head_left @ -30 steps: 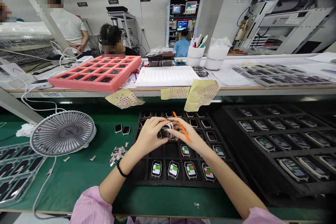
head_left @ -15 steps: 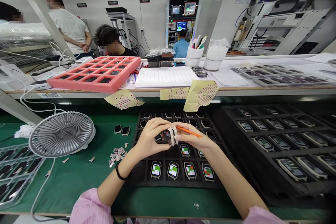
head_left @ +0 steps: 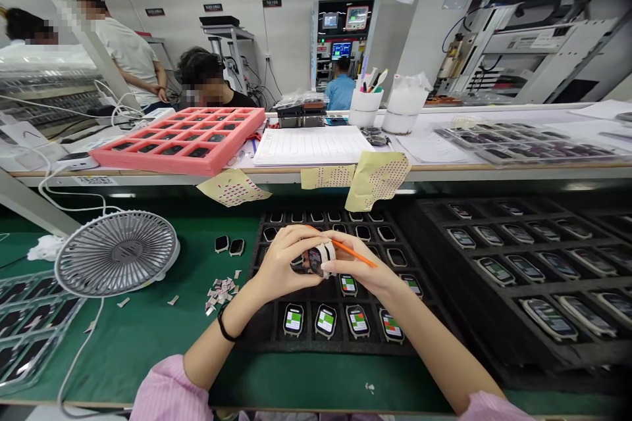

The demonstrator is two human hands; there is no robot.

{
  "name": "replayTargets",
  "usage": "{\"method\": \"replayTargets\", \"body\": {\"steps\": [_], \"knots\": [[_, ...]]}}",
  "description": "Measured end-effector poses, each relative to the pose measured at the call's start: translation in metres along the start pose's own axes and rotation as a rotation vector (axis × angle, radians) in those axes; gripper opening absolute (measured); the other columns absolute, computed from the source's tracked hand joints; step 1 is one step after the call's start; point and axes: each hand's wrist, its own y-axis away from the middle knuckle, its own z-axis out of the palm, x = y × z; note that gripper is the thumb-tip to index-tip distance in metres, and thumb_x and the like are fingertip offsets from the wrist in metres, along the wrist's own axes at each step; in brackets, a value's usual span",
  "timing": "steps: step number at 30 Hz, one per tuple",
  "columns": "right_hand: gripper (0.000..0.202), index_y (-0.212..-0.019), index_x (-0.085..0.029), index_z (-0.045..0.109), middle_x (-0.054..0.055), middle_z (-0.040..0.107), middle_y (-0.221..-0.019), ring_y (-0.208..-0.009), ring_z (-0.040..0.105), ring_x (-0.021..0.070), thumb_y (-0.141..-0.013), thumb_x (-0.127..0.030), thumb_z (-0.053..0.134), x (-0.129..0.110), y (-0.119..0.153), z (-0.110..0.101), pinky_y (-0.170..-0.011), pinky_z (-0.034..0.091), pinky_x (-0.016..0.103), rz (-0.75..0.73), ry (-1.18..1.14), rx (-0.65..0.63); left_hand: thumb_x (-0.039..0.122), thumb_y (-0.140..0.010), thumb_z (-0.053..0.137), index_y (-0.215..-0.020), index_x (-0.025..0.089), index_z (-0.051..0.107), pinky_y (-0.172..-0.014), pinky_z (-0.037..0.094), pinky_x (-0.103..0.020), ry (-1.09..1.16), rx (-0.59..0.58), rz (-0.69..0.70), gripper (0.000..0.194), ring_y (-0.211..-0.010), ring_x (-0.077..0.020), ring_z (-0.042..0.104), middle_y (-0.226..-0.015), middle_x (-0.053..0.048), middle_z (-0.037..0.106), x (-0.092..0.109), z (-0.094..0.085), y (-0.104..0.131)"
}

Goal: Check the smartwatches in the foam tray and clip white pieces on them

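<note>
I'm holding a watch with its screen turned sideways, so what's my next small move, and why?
I'd probably turn the watch slowly so its dark screen faces you more squarely: it's angled toward your left hand. Both hands are at the watch, but your right hand also has the orange stick across it, so go gently.

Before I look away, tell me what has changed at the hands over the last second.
The orange stick in the right hand has swung flatter, its near end shifting right. The watch pieces held between that hand and the left hand have turned and sit slightly lower in the picture. Nothing was visibly taken or released. The fan stayed put.
</note>
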Motion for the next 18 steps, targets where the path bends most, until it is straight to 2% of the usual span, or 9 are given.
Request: {"method": "replayTargets", "body": {"steps": [6,9,12,15,18], "knots": [[0.044,-0.116,-0.025,0.061,0.004,0.069,-0.105,-0.098,0.066,0.0201,-0.074,-0.028,0.075,-0.002,0.001,-0.003,-0.089,0.051,0.034,-0.069,0.069,0.024,0.014,-0.069,0.069,-0.117,0.024,0.059,-0.091,0.046,-0.042,-0.018,0.026,-0.037,0.050,-0.106,-0.0260,0.058,-0.116,-0.009,0.063,-0.001,-0.002,0.001],[0.038,-0.122,-0.025,0.057,0.007,0.069,-0.110,-0.100,0.066,0.0203,-0.086,-0.033,0.064,-0.007,0.002,-0.010,-0.091,0.052,0.038,-0.210,0.103,0.156,0.013,-0.069,0.069,-0.116,0.023,0.060,-0.089,0.049,-0.042,-0.016,0.038,-0.088,0.049,-0.110,-0.0267,0.057,-0.121,-0.010,0.061,-0.002,-0.004,0.002],[0.031,-0.117,-0.022,0.062,0.007,0.074,-0.091,-0.078,0.071,0.0204,-0.096,-0.040,0.046,-0.012,0.008,-0.015,-0.075,0.058,0.039,-0.438,0.128,0.281,0.010,-0.070,0.068,-0.119,0.022,0.057,-0.092,0.049,-0.041,0.047,0.045,-0.093,0.051,-0.108,-0.0248,0.060,-0.119,-0.010,0.063,-0.004,-0.005,0.002],[0.037,-0.106,-0.021,0.069,0.006,0.074,-0.074,-0.057,0.068,0.0191,-0.097,-0.043,0.041,-0.015,0.017,-0.016,-0.055,0.057,0.034,-0.601,0.180,0.262,0.009,-0.071,0.068,-0.121,0.021,0.055,-0.092,0.052,-0.040,0.105,0.058,-0.088,0.053,-0.106,-0.0239,0.063,-0.116,-0.010,0.066,-0.006,-0.004,0.003],[0.037,-0.094,-0.021,0.074,0.006,0.073,-0.072,-0.056,0.066,0.0176,-0.098,-0.038,0.041,-0.014,0.022,-0.013,-0.052,0.054,0.031,-0.663,0.239,0.243,0.009,-0.071,0.068,-0.121,0.020,0.056,-0.092,0.052,-0.042,0.118,0.066,-0.093,0.053,-0.109,-0.0250,0.062,-0.119,-0.012,0.065,-0.005,-0.003,0.002]]}}
